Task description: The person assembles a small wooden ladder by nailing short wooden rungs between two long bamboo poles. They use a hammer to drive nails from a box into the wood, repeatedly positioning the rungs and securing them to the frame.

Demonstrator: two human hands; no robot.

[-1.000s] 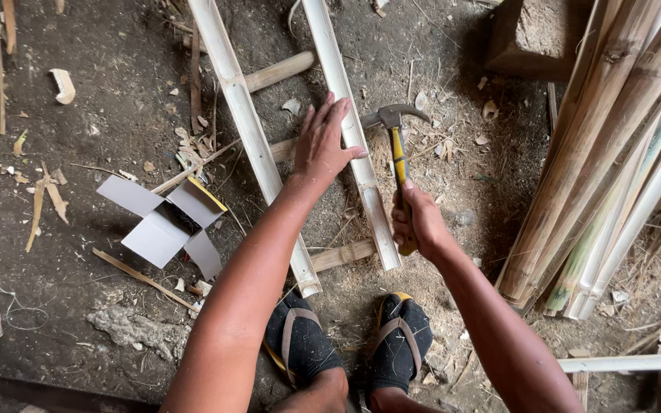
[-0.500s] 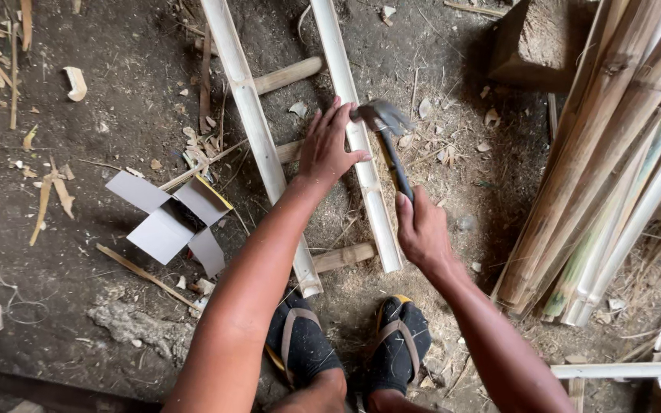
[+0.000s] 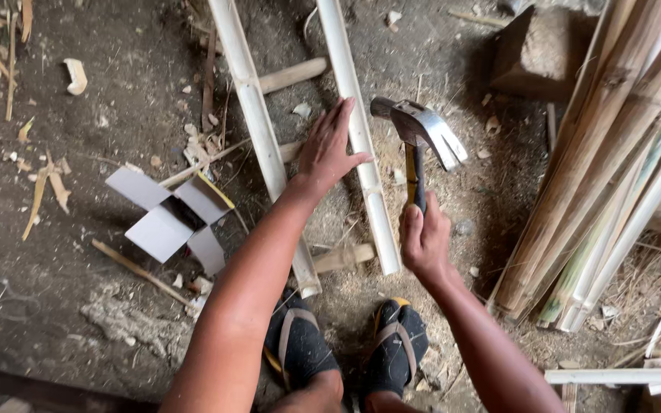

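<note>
A steel claw hammer with a yellow-and-black handle [image 3: 418, 145] is gripped raised in the right hand [image 3: 424, 239], while the right pale split-bamboo rail [image 3: 357, 130] is steadied by the flat, spread left hand [image 3: 327, 151], so a well-aimed downward blow seems called for.

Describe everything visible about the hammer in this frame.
The hammer is a claw hammer with a bright metal head and a dark handle showing a yellow stripe. The right hand grips the lower end of the handle, holding the tool raised with the head up. The striking face points left toward the right-hand pale rail, and the forked claw points right. The head does not look to be touching the rail. The left hand rests on that rail, near the head.
</note>
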